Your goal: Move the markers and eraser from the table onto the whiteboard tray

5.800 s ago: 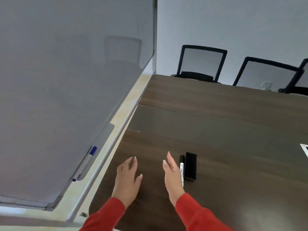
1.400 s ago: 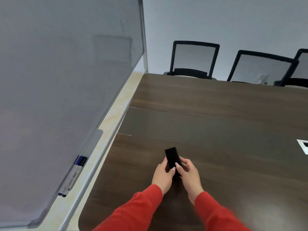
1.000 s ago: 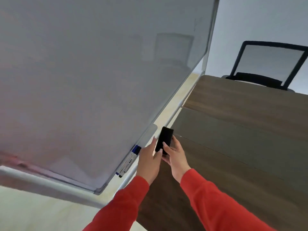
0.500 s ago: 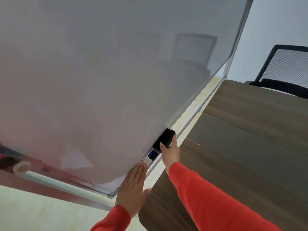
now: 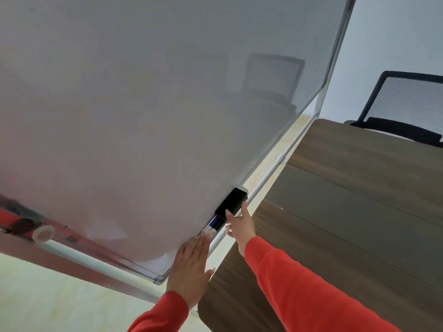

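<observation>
The right hand has its fingers spread, the tips touching the near edge of the small black rectangular eraser, not closed round it; the left hand lies flat and empty against the whiteboard's lower edge. The eraser sits on the narrow grey whiteboard tray, at its far end, just beyond a blue-capped marker. It looks light and rigid, best pinched across its long sides. The tray is shallow with little spare width, so a nudge could tip it off toward the white stand rail beside the dark wooden table.
</observation>
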